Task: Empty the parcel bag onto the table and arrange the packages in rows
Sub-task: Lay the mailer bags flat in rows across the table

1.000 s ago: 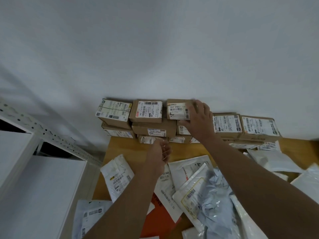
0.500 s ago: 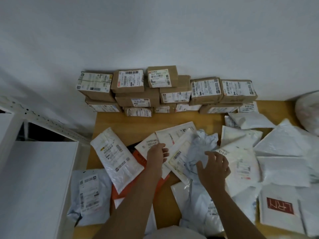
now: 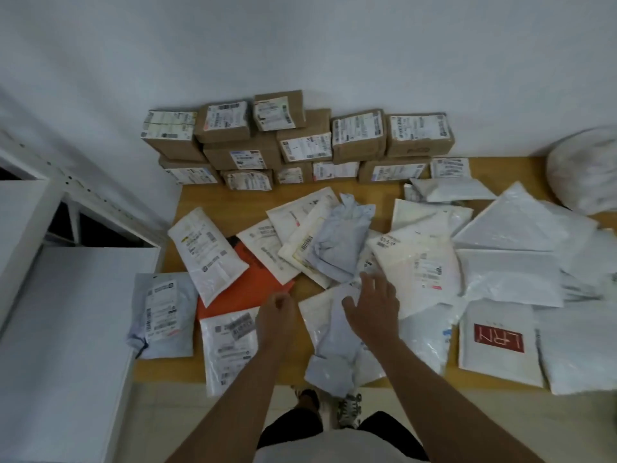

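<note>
- My right hand (image 3: pixel 372 307) hangs over the near middle of the surface (image 3: pixel 377 192), fingers (image 3: pixel 367 282) spread and nearly straight, holding nothing; they lie over the far end of a crumpled grey bag (image 3: pixel 337 352), though I cannot tell if they touch it.
- My left hand (image 3: pixel 275 317) sits just beside it, fingers loosely curled; I see nothing in its grip, and it hovers at the near corner of the orange mailer (image 3: pixel 248 279).
- The grey bag runs near-to-far, its near end hanging past the surface's front edge.
- A second crumpled grey bag (image 3: pixel 340 242) lies just beyond my right fingers, long axis also near-to-far, on top of tilted white mailers (image 3: pixel 300 225).
- A labelled white pouch (image 3: pixel 205 252) left of the orange mailer lies diagonally, its far end leaning left.
- Another pouch (image 3: pixel 230 345) under my left wrist overhangs the front edge.
- Boxes (image 3: pixel 300 142) are stacked in rows against the back wall, labels facing me.
- White mailers (image 3: pixel 510 272) crowd the right half, one with a red logo (image 3: pixel 499 340) near the front edge.
- Bare wood shows in a strip between the boxes and the loose mailers, and at the near left corner.
- A white shelf (image 3: pixel 66 312) borders the left edge.
</note>
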A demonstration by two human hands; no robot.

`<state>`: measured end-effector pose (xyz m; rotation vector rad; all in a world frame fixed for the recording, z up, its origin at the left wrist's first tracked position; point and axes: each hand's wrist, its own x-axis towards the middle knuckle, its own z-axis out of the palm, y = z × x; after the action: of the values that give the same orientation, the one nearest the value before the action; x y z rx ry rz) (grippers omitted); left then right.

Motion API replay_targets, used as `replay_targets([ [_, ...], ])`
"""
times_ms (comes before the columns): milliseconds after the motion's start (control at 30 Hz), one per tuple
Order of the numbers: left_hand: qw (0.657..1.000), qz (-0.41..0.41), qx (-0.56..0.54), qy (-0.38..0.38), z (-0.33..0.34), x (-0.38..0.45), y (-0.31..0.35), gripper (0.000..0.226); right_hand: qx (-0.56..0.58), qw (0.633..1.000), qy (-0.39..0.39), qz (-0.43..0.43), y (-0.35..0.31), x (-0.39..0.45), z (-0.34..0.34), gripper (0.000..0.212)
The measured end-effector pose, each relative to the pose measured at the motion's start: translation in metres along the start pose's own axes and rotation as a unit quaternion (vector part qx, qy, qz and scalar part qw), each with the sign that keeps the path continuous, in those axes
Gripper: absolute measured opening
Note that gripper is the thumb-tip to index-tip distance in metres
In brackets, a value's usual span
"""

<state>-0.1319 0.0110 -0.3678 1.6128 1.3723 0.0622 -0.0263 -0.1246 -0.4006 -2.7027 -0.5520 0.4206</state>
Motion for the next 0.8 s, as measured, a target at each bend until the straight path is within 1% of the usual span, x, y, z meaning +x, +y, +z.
replay_targets([
  [33,0.994,0.006,0.106,0.039,0.005,-0.013,-0.010,0.015,-0.030,0.999,-0.005,0.014,0.010,-0.021,0.003,0.061],
  [67,0.980,0.000,0.185,0.073,0.008,-0.023,-0.023,0.025,-0.056,0.997,-0.045,0.026,0.018,-0.042,0.009,0.066],
  [100,0.971,-0.020,0.219,0.096,0.011,-0.028,-0.040,0.036,-0.077,0.992,-0.093,0.034,0.026,-0.063,0.019,0.076],
  [133,0.968,-0.041,0.226,0.103,0.014,-0.034,-0.058,0.049,-0.096,0.987,-0.126,0.032,0.036,-0.082,0.030,0.086],
  [200,0.968,-0.065,0.232,0.070,0.019,-0.037,-0.095,0.070,-0.111,0.977,-0.180,0.030,0.052,-0.105,0.049,0.106],
  [233,0.965,-0.070,0.249,0.043,0.020,-0.037,-0.111,0.076,-0.096,0.976,-0.193,0.040,0.059,-0.109,0.060,0.112],
  [267,0.960,-0.069,0.271,0.018,0.019,-0.039,-0.122,0.077,-0.082,0.976,-0.198,0.040,0.059,-0.110,0.060,0.115],
  [300,0.955,-0.069,0.290,-0.008,0.018,-0.039,-0.130,0.076,-0.085,0.978,-0.188,0.020,0.053,-0.106,0.054,0.113],
  [333,0.946,-0.062,0.315,-0.044,0.016,-0.040,-0.136,0.076,-0.076,0.977,-0.197,0.010,0.048,-0.100,0.052,0.108],
  [400,0.925,-0.008,0.359,-0.120,0.011,-0.038,-0.144,0.085,-0.054,0.973,-0.223,-0.004,0.038,-0.087,0.049,0.090],
  [433,0.917,0.018,0.371,-0.142,0.009,-0.034,-0.147,0.089,-0.039,0.976,-0.213,-0.002,0.036,-0.080,0.050,0.084],
  [467,0.918,0.035,0.365,-0.153,0.007,-0.032,-0.150,0.088,-0.029,0.979,-0.200,0.007,0.034,-0.073,0.052,0.081],
  [533,0.934,0.050,0.315,-0.159,0.003,-0.030,-0.150,0.073,-0.022,0.984,-0.174,0.026,0.026,-0.070,0.047,0.079],
  [567,0.948,0.059,0.275,-0.149,0.000,-0.030,-0.149,0.067,-0.030,0.991,-0.128,0.023,0.019,-0.072,0.044,0.077],
  [600,0.962,0.074,0.232,-0.121,-0.002,-0.032,-0.146,0.061,-0.029,0.995,-0.092,0.011,0.016,-0.077,0.046,0.074],
  [667,0.980,0.103,0.170,-0.033,-0.012,-0.032,-0.144,0.053,0.005,0.998,-0.066,-0.016,0.000,-0.091,0.056,0.066],
  [733,0.981,0.107,0.152,0.051,-0.029,-0.028,-0.145,0.050,0.044,0.994,-0.093,-0.047,-0.026,-0.109,0.075,0.058],
  [800,0.980,0.098,0.135,0.108,-0.054,-0.017,-0.150,0.052,0.048,0.986,-0.135,-0.083,-0.056,-0.125,0.096,0.060],
])
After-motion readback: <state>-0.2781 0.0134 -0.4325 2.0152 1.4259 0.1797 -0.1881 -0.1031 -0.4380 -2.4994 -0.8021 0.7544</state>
